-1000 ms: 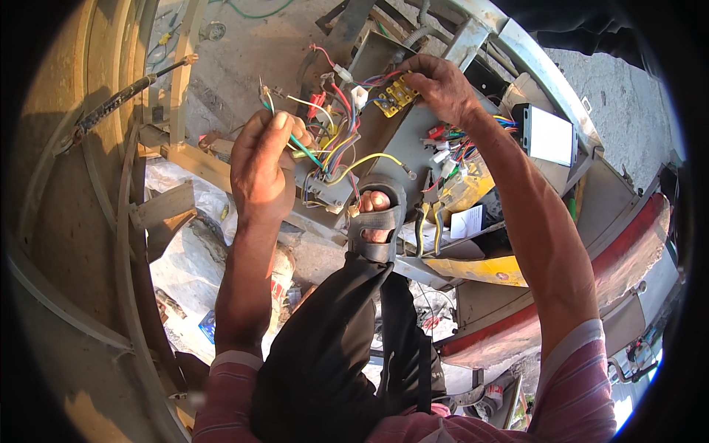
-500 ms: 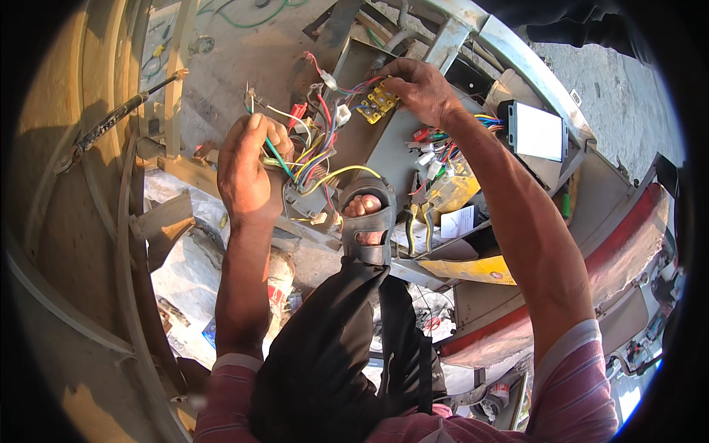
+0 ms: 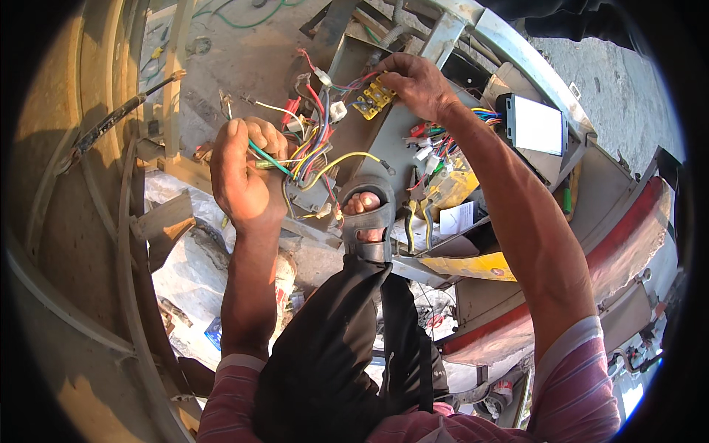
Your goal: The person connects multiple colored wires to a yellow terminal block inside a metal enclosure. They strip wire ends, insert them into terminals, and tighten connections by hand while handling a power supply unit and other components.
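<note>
Wiring bundle (image 3: 314,151) spread wide across the middle, with red plug (image 3: 290,111) and white plug (image 3: 337,111) close together at the far side. Over to left hand (image 3: 247,173): thumb pressed down on curled fingers, gripping green wire (image 3: 266,157) drawn off to the left. Pale wire ends (image 3: 226,107) just above that thumb, perhaps from the same strand; cannot tell from here. Across now to right hand (image 3: 419,88), thumb and fingers closed on 1 end of yellow terminal block (image 3: 373,97), held up beyond the bundle, beside grey metal panel (image 3: 394,133).

And the step in hand? Looks like sorting and matching, probably: 1 hand for picking out a wire, 1 hand for steadying the block, green wire and block well apart, not yet joined. Next move, at a guess, calls for bringing the chosen end across to the block, lining up with the right terminal, and keeping loose strands out of the way. Worth minding yellow wire (image 3: 347,156) too, with ring lug (image 3: 390,170) out near sandalled foot (image 3: 367,218). Pliers (image 3: 410,225) just beside that foot, handy for any tightening or trimming. Farther right, silver box (image 3: 537,133) with coloured leads, untouched.
</note>
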Action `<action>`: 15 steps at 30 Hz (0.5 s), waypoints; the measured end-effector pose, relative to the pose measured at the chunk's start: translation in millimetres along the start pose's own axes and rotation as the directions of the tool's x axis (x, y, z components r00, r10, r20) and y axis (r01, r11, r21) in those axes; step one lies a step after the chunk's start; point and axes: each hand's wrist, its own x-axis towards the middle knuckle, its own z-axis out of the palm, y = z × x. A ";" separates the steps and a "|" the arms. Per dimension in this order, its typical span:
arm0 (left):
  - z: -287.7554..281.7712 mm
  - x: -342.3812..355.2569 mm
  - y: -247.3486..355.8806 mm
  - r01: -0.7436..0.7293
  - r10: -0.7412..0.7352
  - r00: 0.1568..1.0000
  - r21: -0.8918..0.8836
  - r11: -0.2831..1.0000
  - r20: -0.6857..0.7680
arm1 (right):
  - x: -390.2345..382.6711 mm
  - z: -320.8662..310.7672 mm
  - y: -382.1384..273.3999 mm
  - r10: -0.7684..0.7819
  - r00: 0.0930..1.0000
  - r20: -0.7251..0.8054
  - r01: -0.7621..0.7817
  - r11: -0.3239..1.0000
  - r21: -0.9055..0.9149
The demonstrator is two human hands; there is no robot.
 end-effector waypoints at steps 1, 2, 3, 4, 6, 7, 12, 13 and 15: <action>1.3 0.6 -0.8 -0.003 0.003 1.000 -0.014 1.000 -0.005 | 0.0 0.6 0.2 -0.001 1.000 -0.004 0.001 1.000 0.020; 2.0 1.2 -1.5 -0.005 0.005 1.000 -0.028 1.000 -0.010 | -0.1 1.6 0.6 0.005 1.000 -0.010 -0.005 0.999 0.036; 2.1 1.1 -2.2 -0.016 0.016 1.000 -0.031 0.999 -0.007 | -0.3 2.0 0.9 0.011 1.000 -0.015 -0.010 0.999 0.052; 1.4 0.4 -3.1 -0.026 0.026 1.000 -0.034 0.999 -0.005 | -0.2 1.9 1.1 0.006 1.000 -0.013 -0.005 0.999 0.050; -2.6 -2.6 -4.9 -0.030 0.030 0.999 -0.037 0.999 -0.011 | -0.2 1.5 1.3 0.000 1.000 -0.009 0.000 0.999 0.042; -5.7 -5.5 -6.2 -0.024 0.024 1.000 -0.036 0.999 -0.020 | -0.6 1.8 1.2 -0.006 1.000 -0.011 0.007 0.999 0.034; -24.1 -31.6 -21.8 0.057 -0.067 0.995 -0.128 0.990 -0.078 | -1.6 1.6 -1.7 0.010 1.000 -0.009 -0.010 1.000 0.001; -27.8 -39.6 -24.5 0.095 -0.099 0.995 -0.146 0.985 -0.019 | -2.5 1.6 -2.3 -0.014 1.000 -0.010 0.013 1.000 -0.005; -32.2 -51.8 -33.5 0.124 -0.141 0.985 -0.164 0.979 -0.101 | -2.8 1.2 -3.3 -0.028 1.000 -0.013 0.027 0.999 -0.044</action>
